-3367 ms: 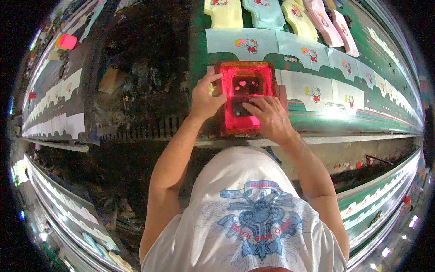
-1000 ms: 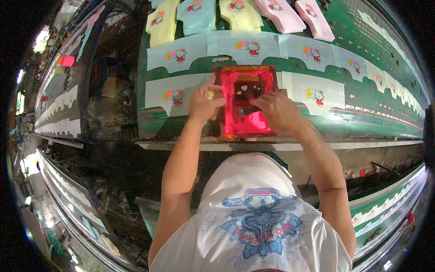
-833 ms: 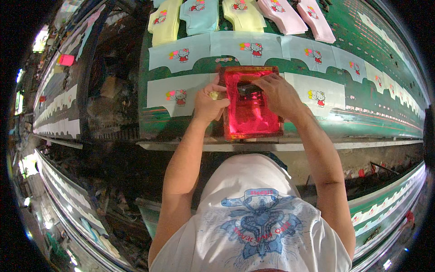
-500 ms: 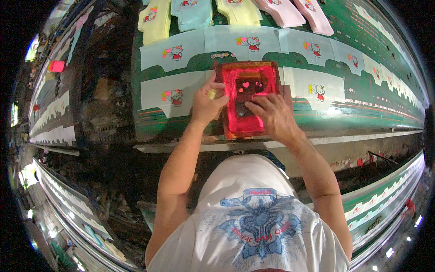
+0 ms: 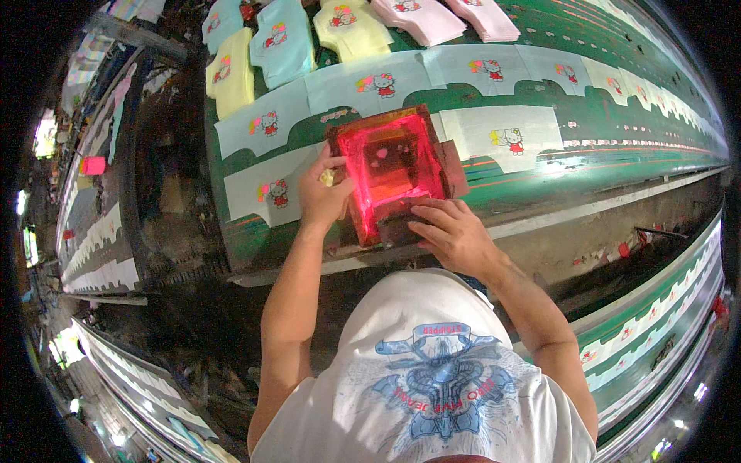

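A screen printing frame (image 5: 363, 131) with bright red ink round its inner edges lies on the green table, between printed cloth pieces. My left hand (image 5: 323, 193) grips its left side, thumb and fingers apart around the edge. A small crumpled yellowish scrap (image 5: 327, 178) shows at those fingers. At the frame's near end, my right hand (image 5: 457, 238) is closed on a dark squeegee (image 5: 395, 230), partly hidden by the fingers. A pale cloth piece with a cartoon cat print (image 5: 505, 123) lies to the right, a similar pale blue piece (image 5: 248, 179) to the left.
More printed pale blue pieces (image 5: 444, 69) run in a row behind the frame. Stacks of yellow (image 5: 351, 38), blue (image 5: 282, 58) and pink cloth (image 5: 421, 27) lie farther back. A metal rail (image 5: 532, 220) edges the green table (image 5: 587, 193). Other long tables stand behind me on both sides.
My right hand has drawn the squeegee toward me, from the frame's middle to its near end. My left hand stays on the frame's side. The whole view has turned and shifted somewhat.
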The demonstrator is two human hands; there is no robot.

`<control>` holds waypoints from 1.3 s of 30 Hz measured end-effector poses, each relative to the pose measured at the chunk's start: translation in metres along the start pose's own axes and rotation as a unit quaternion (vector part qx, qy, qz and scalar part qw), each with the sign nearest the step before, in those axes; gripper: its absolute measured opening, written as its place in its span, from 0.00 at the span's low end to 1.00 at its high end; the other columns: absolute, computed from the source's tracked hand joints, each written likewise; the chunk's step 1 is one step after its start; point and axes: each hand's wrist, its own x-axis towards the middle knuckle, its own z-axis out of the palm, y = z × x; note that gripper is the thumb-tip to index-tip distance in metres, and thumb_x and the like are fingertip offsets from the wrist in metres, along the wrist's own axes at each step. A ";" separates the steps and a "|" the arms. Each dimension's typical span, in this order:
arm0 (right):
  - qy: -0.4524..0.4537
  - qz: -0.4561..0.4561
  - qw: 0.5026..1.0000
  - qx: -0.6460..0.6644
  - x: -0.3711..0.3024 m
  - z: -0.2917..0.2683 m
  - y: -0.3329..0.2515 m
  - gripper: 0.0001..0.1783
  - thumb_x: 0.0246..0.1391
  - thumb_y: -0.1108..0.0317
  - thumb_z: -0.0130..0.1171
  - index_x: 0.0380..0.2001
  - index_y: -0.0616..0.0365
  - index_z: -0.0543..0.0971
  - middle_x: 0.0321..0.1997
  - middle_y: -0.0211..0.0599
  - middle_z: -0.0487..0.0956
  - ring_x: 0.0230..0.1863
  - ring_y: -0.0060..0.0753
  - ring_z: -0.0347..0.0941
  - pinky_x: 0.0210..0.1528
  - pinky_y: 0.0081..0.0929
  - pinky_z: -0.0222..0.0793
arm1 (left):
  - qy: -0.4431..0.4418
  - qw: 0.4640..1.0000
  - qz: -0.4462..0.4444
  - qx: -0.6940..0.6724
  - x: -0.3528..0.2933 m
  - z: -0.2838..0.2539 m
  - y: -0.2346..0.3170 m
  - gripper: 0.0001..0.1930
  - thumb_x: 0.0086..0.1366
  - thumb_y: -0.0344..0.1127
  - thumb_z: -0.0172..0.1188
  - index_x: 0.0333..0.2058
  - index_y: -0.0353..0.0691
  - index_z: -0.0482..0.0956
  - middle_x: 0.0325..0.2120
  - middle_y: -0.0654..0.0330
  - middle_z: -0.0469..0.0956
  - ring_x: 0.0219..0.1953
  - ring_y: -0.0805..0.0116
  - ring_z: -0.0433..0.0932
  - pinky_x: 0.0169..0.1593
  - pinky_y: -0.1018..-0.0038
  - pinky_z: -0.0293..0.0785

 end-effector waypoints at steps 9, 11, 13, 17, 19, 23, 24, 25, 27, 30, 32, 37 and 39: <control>0.327 0.313 0.868 0.205 -0.090 -0.009 0.048 0.09 0.73 0.71 0.64 0.50 0.61 0.88 0.55 0.48 0.87 0.58 0.45 0.83 0.62 0.37 0.77 | 0.022 0.995 0.097 -0.031 -0.004 0.072 0.022 0.18 0.55 0.23 0.77 0.46 0.33 0.90 0.78 0.32 0.65 0.79 0.47 0.69 0.76 0.58 0.70; 0.355 0.317 0.848 0.236 -0.104 -0.016 0.065 0.10 0.74 0.71 0.63 0.51 0.61 0.88 0.55 0.46 0.87 0.57 0.42 0.83 0.61 0.36 0.77 | 0.022 0.994 0.100 -0.044 -0.002 0.110 0.027 0.19 0.54 0.22 0.77 0.46 0.33 0.89 0.78 0.32 0.64 0.77 0.49 0.71 0.75 0.59 0.72; 0.364 0.312 0.847 0.228 -0.115 -0.028 0.079 0.12 0.74 0.70 0.63 0.54 0.62 0.88 0.56 0.45 0.87 0.59 0.41 0.83 0.63 0.37 0.76 | 0.012 0.994 0.088 -0.069 0.004 0.152 0.033 0.19 0.53 0.19 0.77 0.46 0.32 0.88 0.80 0.34 0.62 0.73 0.53 0.76 0.70 0.61 0.78; 0.390 0.315 0.851 0.156 -0.141 -0.054 0.112 0.13 0.74 0.71 0.63 0.56 0.63 0.87 0.60 0.47 0.86 0.63 0.44 0.81 0.69 0.39 0.73 | 0.010 0.994 0.066 -0.084 0.016 0.227 0.039 0.19 0.53 0.23 0.77 0.46 0.33 0.89 0.79 0.33 0.63 0.76 0.50 0.73 0.73 0.62 0.75; 0.395 0.320 0.852 0.126 -0.149 -0.066 0.114 0.14 0.73 0.71 0.63 0.56 0.63 0.87 0.61 0.47 0.86 0.64 0.46 0.81 0.70 0.40 0.72 | 0.003 0.995 0.049 -0.092 0.011 0.247 0.055 0.17 0.53 0.27 0.75 0.44 0.38 0.90 0.78 0.31 0.64 0.79 0.46 0.69 0.76 0.62 0.70; 0.361 0.305 0.881 0.027 -0.168 -0.078 0.111 0.17 0.68 0.74 0.67 0.59 0.60 0.86 0.63 0.48 0.85 0.66 0.52 0.80 0.71 0.45 0.72 | -0.011 0.994 -0.013 -0.107 0.014 0.260 0.063 0.17 0.54 0.26 0.75 0.44 0.36 0.90 0.80 0.32 0.60 0.79 0.48 0.69 0.75 0.63 0.71; 0.348 0.298 0.889 0.004 -0.169 -0.080 0.108 0.19 0.66 0.75 0.68 0.59 0.59 0.86 0.63 0.47 0.85 0.66 0.53 0.80 0.72 0.47 0.73 | -0.017 0.993 -0.013 -0.116 0.015 0.261 0.060 0.17 0.54 0.26 0.76 0.44 0.36 0.90 0.80 0.32 0.60 0.80 0.48 0.68 0.75 0.63 0.71; 0.331 0.273 0.903 -0.012 -0.171 -0.081 0.108 0.21 0.63 0.76 0.70 0.60 0.58 0.86 0.64 0.46 0.85 0.67 0.54 0.79 0.72 0.48 0.73 | -0.023 0.992 -0.014 -0.126 0.017 0.261 0.058 0.17 0.54 0.26 0.76 0.44 0.36 0.90 0.80 0.32 0.60 0.80 0.48 0.68 0.75 0.63 0.71; 0.297 0.220 0.928 -0.043 -0.170 -0.083 0.107 0.25 0.58 0.76 0.73 0.60 0.54 0.86 0.65 0.44 0.84 0.69 0.54 0.78 0.72 0.51 0.73 | -0.036 0.988 -0.017 -0.146 0.019 0.260 0.051 0.16 0.54 0.26 0.76 0.44 0.36 0.89 0.80 0.32 0.59 0.80 0.49 0.67 0.75 0.64 0.70; 0.194 0.212 0.955 -0.067 -0.160 -0.095 0.092 0.30 0.50 0.79 0.76 0.59 0.52 0.87 0.67 0.43 0.83 0.72 0.55 0.76 0.72 0.53 0.74 | -0.041 0.985 -0.024 -0.166 0.020 0.260 0.045 0.16 0.54 0.24 0.76 0.44 0.35 0.89 0.81 0.33 0.59 0.80 0.50 0.67 0.75 0.64 0.71; 0.135 0.200 0.967 -0.081 -0.152 -0.102 0.089 0.32 0.50 0.76 0.77 0.61 0.49 0.86 0.69 0.40 0.82 0.75 0.54 0.73 0.75 0.55 0.71 | -0.028 0.986 -0.024 -0.161 0.019 0.263 0.046 0.17 0.53 0.20 0.76 0.43 0.34 0.89 0.81 0.36 0.61 0.77 0.54 0.71 0.73 0.64 0.73; 0.060 0.161 0.975 -0.140 -0.138 -0.108 0.101 0.29 0.55 0.71 0.71 0.62 0.50 0.85 0.69 0.42 0.81 0.75 0.53 0.72 0.76 0.56 0.68 | -0.035 0.986 -0.030 -0.161 0.018 0.261 0.048 0.17 0.54 0.20 0.75 0.44 0.34 0.89 0.81 0.37 0.60 0.78 0.53 0.70 0.75 0.63 0.72; 0.045 0.142 0.977 -0.154 -0.134 -0.110 0.109 0.28 0.56 0.71 0.68 0.62 0.52 0.85 0.68 0.42 0.81 0.73 0.52 0.74 0.75 0.54 0.69 | -0.042 0.984 -0.024 -0.172 0.021 0.261 0.042 0.17 0.54 0.22 0.76 0.44 0.35 0.89 0.81 0.35 0.59 0.79 0.52 0.68 0.75 0.63 0.70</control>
